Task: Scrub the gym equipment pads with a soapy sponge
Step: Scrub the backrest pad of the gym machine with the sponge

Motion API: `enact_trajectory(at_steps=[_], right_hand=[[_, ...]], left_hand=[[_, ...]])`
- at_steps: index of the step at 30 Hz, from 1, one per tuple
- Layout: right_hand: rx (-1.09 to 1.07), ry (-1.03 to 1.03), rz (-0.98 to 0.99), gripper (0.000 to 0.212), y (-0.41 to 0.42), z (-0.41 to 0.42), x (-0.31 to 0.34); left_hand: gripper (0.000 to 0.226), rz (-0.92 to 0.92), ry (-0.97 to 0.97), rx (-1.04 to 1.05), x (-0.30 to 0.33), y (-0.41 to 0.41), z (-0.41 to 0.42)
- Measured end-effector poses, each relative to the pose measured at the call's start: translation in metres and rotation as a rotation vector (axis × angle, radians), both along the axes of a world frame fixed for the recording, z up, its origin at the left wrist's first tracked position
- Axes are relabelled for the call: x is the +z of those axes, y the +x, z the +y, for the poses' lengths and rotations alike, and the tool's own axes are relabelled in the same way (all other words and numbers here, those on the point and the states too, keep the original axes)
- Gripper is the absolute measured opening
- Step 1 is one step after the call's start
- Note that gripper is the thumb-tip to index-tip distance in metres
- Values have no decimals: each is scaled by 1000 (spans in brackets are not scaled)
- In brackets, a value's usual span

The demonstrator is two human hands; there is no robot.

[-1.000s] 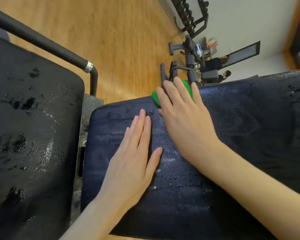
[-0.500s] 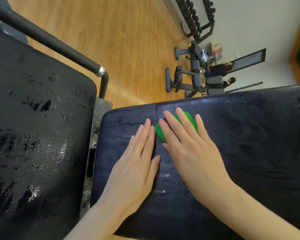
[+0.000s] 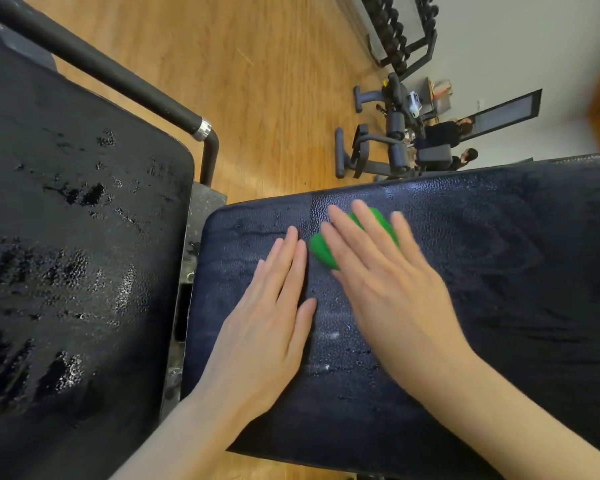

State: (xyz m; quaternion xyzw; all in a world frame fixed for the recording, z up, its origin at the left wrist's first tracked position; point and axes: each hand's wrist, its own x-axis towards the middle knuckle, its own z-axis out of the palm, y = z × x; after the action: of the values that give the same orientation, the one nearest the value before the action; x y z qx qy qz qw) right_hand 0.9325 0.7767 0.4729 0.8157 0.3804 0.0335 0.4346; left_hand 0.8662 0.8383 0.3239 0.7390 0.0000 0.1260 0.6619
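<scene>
A dark blue textured pad (image 3: 499, 271) runs across the right half of the head view, wet and streaked. My right hand (image 3: 378, 271) lies flat with straight fingers on a green sponge (image 3: 321, 251), pressing it onto the pad near its far edge. Most of the sponge is hidden under the fingers. My left hand (image 3: 271, 317) rests flat on the pad just left of the sponge, fingers straight and together. A second pad (image 3: 66, 254), black and wet with soapy patches, fills the left side.
A black metal bar (image 3: 118, 77) with a chrome ring runs behind the black pad. A gap with metal frame (image 3: 184, 271) separates the two pads. Beyond lie a wooden floor (image 3: 257, 81), other gym machines (image 3: 388, 143), a dumbbell rack (image 3: 399, 32) and seated people at the far wall.
My right hand has drawn the sponge back from the pad's far edge toward me and slightly right. My left hand has stayed flat on the pad.
</scene>
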Motion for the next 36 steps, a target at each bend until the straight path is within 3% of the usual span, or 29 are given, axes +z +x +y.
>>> enact_trajectory(at_steps=[2,4,7,11,16,19,22,28,30,33,36], right_hand=[[-54,55,-49,63,-7,-16,31],[-98,121,-108,48,-15,-23,53],[-89,118,-121,44,-10,-4,27],[-33,28,18,50,-13,3,-14],[-118,90,-63,48,-31,-22,46],[-157,86,-115,50,-31,-5,19],[-84,54,-4,48,-36,1,-14],[-163,133,-109,50,-42,-28,62],[-166,108,-138,50,-42,-16,42],[-85,49,-28,49,-45,-1,-11],[-60,48,37,47,-46,-11,1]], left_hand=[[61,19,9,-6,-7,-7,3],[62,30,8,-23,-14,-12,5],[64,21,3,-49,-19,-10,7],[65,20,20,-54,-19,-9,7],[66,19,21,-54,-21,-10,6],[66,12,30,-52,-22,-9,7],[67,-1,46,-50,-23,-9,6],[67,29,37,-41,-22,-9,5],[67,17,10,-52,-23,-8,6],[64,-12,-39,-73,-26,-13,8],[61,-18,-41,-71,-27,-32,6]])
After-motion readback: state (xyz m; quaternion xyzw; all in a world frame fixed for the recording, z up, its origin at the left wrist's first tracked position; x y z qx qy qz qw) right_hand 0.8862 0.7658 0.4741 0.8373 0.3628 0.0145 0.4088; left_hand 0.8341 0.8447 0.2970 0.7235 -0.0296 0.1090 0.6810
